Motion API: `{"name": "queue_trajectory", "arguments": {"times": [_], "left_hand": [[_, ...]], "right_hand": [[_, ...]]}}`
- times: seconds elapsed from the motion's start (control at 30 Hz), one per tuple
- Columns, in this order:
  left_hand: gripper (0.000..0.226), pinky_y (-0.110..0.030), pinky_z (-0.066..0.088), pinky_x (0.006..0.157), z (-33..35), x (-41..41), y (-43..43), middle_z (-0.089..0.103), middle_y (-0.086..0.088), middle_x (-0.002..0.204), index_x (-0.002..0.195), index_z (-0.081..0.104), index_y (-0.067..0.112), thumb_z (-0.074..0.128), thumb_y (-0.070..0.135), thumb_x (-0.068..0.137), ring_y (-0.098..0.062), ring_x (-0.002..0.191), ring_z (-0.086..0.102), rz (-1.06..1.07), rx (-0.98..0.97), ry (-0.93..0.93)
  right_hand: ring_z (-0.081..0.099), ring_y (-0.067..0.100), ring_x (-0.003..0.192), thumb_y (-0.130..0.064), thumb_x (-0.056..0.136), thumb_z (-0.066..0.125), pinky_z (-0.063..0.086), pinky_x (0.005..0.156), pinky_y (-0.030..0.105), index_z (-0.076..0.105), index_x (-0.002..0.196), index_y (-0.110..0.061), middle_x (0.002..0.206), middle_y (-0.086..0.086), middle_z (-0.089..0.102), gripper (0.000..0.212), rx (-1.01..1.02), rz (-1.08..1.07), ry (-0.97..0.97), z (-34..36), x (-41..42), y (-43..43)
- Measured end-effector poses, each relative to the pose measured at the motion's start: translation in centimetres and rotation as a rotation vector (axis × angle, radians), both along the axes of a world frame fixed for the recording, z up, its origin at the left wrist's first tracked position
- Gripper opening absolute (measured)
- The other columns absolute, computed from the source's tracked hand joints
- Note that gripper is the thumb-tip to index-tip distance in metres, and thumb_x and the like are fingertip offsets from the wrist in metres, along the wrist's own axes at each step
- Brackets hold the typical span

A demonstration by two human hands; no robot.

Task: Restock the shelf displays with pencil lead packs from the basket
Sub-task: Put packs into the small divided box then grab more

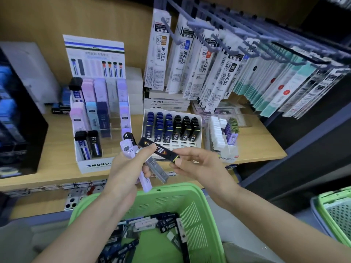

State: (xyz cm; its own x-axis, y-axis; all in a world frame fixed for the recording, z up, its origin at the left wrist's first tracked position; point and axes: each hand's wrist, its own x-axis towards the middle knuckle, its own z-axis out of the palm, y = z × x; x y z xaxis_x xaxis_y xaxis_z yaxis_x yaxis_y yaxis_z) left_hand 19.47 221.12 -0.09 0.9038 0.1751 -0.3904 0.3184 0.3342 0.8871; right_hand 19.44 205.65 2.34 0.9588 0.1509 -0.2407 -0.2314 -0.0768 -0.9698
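My left hand (125, 171) grips a fan of lead packs above the green basket (191, 209): a lilac pack (145, 184), a grey clear pack (158, 170) and a black-capped one (130, 138). My right hand (197, 165) pinches the lower end of a black pack with a yellow-green stripe (159, 149), whose upper end lies against my left fingers. Several loose packs (165, 223) lie in the basket. On the shelf stand a white MONO tiered display (98, 164) and a white tray of blue and black packs (171, 128).
Refill packets hang on blue pegs (218, 59) at the upper right. White MONO boxes (165, 104) sit behind the tray, a small eraser display (224, 135) to its right. A second green basket (336, 211) shows at the right edge. A dark display (17, 118) stands left.
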Motion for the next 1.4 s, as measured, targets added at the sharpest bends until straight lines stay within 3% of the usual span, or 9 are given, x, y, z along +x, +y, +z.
{"name": "queue_trajectory", "arguments": {"times": [0.17,0.27,0.37,0.47,0.6,0.73,0.83,1.1,1.4], "left_hand": [[0.025,-0.025,0.035,0.052,0.1,-0.1,1.0,0.041,0.002,0.048,0.073,0.052,0.016,0.072,0.029,0.081,-0.011,0.041,0.037,0.025,-0.026,-0.009],[0.027,-0.02,0.038,0.046,-0.3,-0.4,1.4,0.043,0.0,0.051,0.08,0.058,0.007,0.072,0.03,0.08,-0.01,0.04,0.039,0.03,-0.009,-0.022],[0.034,-0.02,0.04,0.046,-0.7,-0.8,2.2,0.051,-0.004,0.059,0.098,0.067,0.006,0.073,0.031,0.077,-0.008,0.04,0.041,0.014,-0.027,-0.008],[0.03,-0.026,0.038,0.054,-1.1,-0.7,2.8,0.049,-0.004,0.057,0.099,0.066,0.006,0.073,0.026,0.079,-0.01,0.042,0.042,0.023,-0.059,0.026],[0.019,-0.026,0.036,0.055,-1.3,-0.4,3.1,0.048,-0.002,0.052,0.09,0.064,0.011,0.074,0.023,0.078,-0.011,0.042,0.042,0.018,-0.109,0.049],[0.016,-0.026,0.035,0.055,-1.2,-0.2,3.2,0.049,0.0,0.053,0.086,0.063,0.016,0.075,0.022,0.078,-0.009,0.04,0.042,0.02,-0.129,0.054],[0.016,-0.026,0.037,0.054,-1.3,-0.1,3.2,0.05,-0.002,0.056,0.085,0.063,0.017,0.075,0.024,0.077,-0.009,0.04,0.043,0.012,-0.109,0.059],[0.016,-0.025,0.037,0.053,-1.5,0.1,3.0,0.05,-0.005,0.059,0.086,0.062,0.015,0.074,0.023,0.079,-0.01,0.039,0.042,0.0,-0.098,0.072],[0.016,-0.027,0.034,0.054,-1.8,0.2,2.6,0.048,-0.001,0.052,0.087,0.061,0.016,0.074,0.021,0.079,-0.01,0.039,0.041,-0.002,-0.104,0.078]], "right_hand": [[0.068,0.016,0.086,-0.006,0.084,0.066,0.049,0.093,0.028,0.065,0.096,-0.016,0.088,0.007,0.067,0.016,0.109,-0.072,0.092,-0.5,-0.2,2.2],[0.067,0.01,0.076,-0.009,0.084,0.067,0.052,0.083,0.021,0.066,0.093,-0.018,0.08,0.004,0.068,0.013,0.075,-0.118,0.033,-0.3,0.4,2.9],[0.065,0.008,0.075,-0.013,0.085,0.066,0.051,0.075,0.017,0.067,0.093,-0.023,0.081,-0.001,0.068,0.013,-0.233,-0.217,-0.26,0.4,2.2,1.7],[0.059,-0.004,0.075,-0.009,0.089,0.062,0.047,0.073,0.013,0.068,0.099,-0.015,0.082,-0.007,0.065,0.014,-0.528,-0.262,-0.484,1.2,4.4,-0.3],[0.055,-0.011,0.069,-0.007,0.09,0.059,0.05,0.072,0.026,0.067,0.102,-0.012,0.076,-0.019,0.057,0.015,-0.783,-0.243,-0.513,0.4,6.6,-2.0],[0.053,-0.008,0.071,-0.007,0.089,0.061,0.038,0.069,-0.001,0.065,0.104,-0.008,0.079,-0.011,0.058,0.016,-0.872,-0.187,-0.545,-0.9,7.7,-1.9],[0.055,0.005,0.076,-0.007,0.089,0.061,0.036,0.069,-0.004,0.066,0.104,-0.008,0.083,-0.004,0.06,0.015,-0.904,-0.13,-0.551,-1.6,8.2,-1.7],[0.059,0.012,0.083,-0.005,0.089,0.06,0.041,0.075,0.005,0.068,0.103,-0.008,0.09,-0.001,0.064,0.016,-0.939,-0.022,-0.579,-1.9,9.0,-2.0],[0.064,0.023,0.093,-0.008,0.09,0.059,0.048,0.087,0.028,0.066,0.11,-0.01,0.105,0.009,0.067,0.021,-1.039,0.114,-0.576,-1.7,10.2,-1.8]]}}
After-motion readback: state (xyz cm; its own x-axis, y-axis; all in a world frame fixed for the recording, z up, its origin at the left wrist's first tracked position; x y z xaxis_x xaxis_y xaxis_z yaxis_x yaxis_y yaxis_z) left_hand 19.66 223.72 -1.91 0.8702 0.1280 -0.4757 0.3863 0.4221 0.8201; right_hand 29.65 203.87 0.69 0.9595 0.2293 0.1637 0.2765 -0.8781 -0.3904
